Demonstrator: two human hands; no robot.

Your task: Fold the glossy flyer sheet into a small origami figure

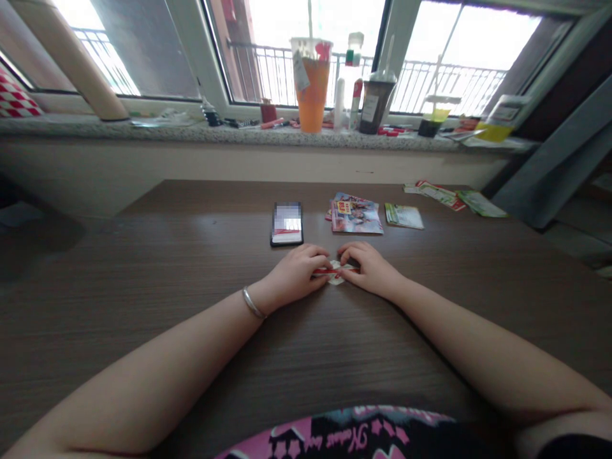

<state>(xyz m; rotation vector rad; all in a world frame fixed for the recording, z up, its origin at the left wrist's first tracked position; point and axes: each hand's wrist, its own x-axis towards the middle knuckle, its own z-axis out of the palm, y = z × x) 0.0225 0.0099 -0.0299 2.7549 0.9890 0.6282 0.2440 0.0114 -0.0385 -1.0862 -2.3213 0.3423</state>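
Between my hands, low over the dark wooden table, is a small piece of folded paper (335, 275), pale with a red strip running across it. My left hand (302, 271) is closed on its left end, fingers curled on top and the thumb on the near side. On the right end, my right hand (369, 269) pinches the paper with bent fingers and thumb. Both hands cover the paper's ends, so its full shape is hidden. A phone (287, 231) with a lit, blurred screen lies just beyond my left hand.
Past my right hand lie colourful printed packets (357, 215) and a smaller green-and-white stack (404, 217). Strips of printed paper (442, 196) rest at the table's far right. On the windowsill (176, 129) stand a tall orange drink (313, 95), a dark cup (377, 105) and several bottles.
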